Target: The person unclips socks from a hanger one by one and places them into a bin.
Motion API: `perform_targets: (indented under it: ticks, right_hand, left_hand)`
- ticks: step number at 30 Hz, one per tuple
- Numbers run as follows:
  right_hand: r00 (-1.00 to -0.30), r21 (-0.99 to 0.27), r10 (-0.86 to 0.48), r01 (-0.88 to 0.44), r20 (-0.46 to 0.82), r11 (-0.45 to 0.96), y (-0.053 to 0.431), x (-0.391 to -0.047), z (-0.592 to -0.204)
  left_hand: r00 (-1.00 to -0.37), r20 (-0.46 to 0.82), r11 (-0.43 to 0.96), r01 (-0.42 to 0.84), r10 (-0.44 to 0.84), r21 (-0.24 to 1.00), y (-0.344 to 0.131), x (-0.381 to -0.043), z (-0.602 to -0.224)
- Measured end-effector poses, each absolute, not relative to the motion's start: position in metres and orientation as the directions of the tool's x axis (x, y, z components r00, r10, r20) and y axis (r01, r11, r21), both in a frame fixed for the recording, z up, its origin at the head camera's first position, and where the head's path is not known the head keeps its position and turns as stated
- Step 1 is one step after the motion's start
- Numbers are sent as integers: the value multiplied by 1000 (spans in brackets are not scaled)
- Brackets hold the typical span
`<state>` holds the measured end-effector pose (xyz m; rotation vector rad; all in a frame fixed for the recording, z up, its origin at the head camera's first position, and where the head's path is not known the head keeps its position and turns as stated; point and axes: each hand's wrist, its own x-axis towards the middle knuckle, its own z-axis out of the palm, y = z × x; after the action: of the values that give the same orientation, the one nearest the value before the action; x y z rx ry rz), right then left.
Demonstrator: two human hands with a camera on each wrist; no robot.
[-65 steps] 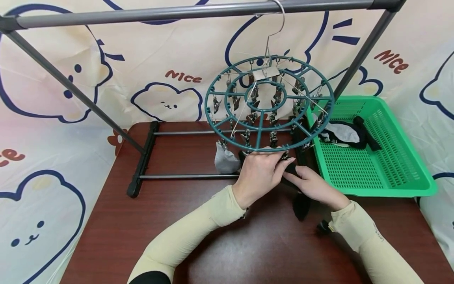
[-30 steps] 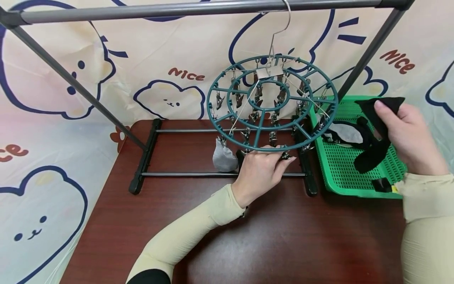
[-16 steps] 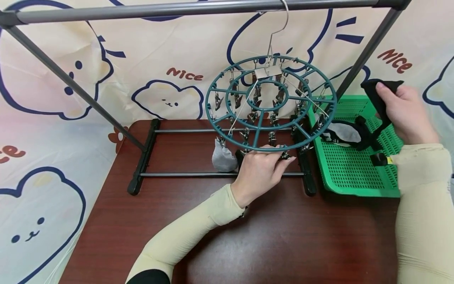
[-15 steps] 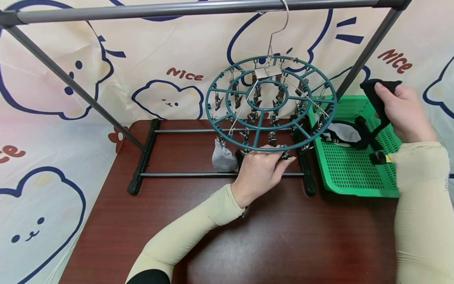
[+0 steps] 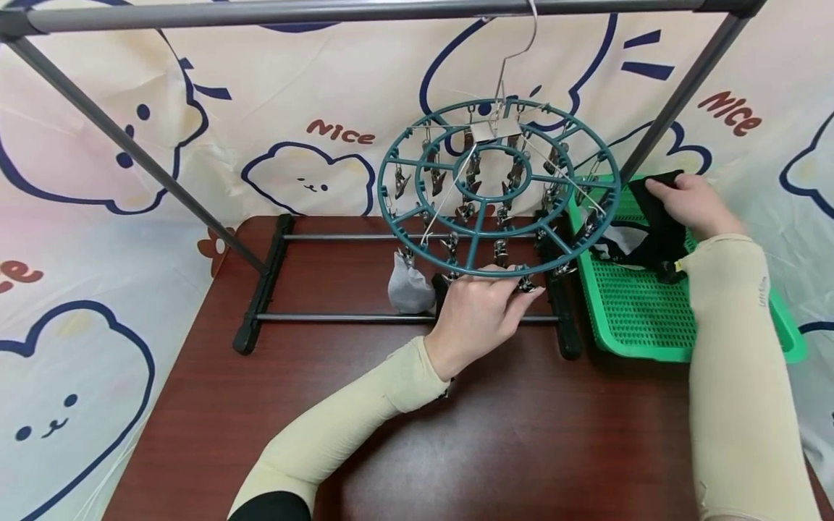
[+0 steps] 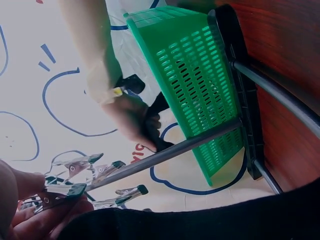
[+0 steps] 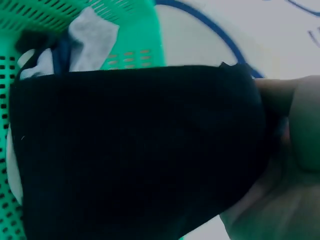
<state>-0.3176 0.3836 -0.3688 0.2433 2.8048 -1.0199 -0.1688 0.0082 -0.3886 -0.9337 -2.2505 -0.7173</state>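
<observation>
At the front rim of a round teal clip hanger [image 5: 478,273], my left hand [image 5: 474,318] pinches a metal clip [image 6: 62,194]. A grey sock [image 5: 410,286] hangs from the rim to its left. Dark cloth [image 5: 440,289] shows between that sock and the hand, and fills the bottom of the left wrist view. My right hand [image 5: 700,206] grips a black sock [image 5: 661,217] by its upper edge, over the far part of a green basket [image 5: 645,318]. In the right wrist view the black sock spreads wide and hides much of the basket.
A grey-and-black cloth piece [image 5: 622,239] lies in the basket. The hanger hooks onto a grey metal rack bar [image 5: 365,13], whose black foot [image 5: 568,325] stands between hanger and basket. Several clips dangle under the rings. Everything stands on a brown table [image 5: 391,434].
My right hand has left the hanger and swung right to the basket with the black sock, latterly shifting left and lower. The left hand stays at the same clip.
</observation>
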Motion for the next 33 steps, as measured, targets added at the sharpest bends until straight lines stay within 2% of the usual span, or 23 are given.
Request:
perform_targets:
  ticks: [7, 18, 28, 33]
  right_hand:
    - [-960, -577, 45, 204, -277, 791, 382, -327, -394]
    - [-912, -502, -52, 176, -407, 847, 394, -333, -410]
    - [-910, -471, -55, 161, -412, 867, 401, -332, -416]
    - [-935, -438, 16, 180, -353, 881, 399, -332, -418]
  left_hand:
    - [-576, 693, 595, 760, 433, 260, 7, -169, -390]
    - [-574, 702, 586, 763, 422, 272, 7, -169, -389]
    - [-579, 698, 578, 764, 421, 285, 6, -169, -388]
    - [-583, 692, 573, 766, 426, 291, 6, -169, -388]
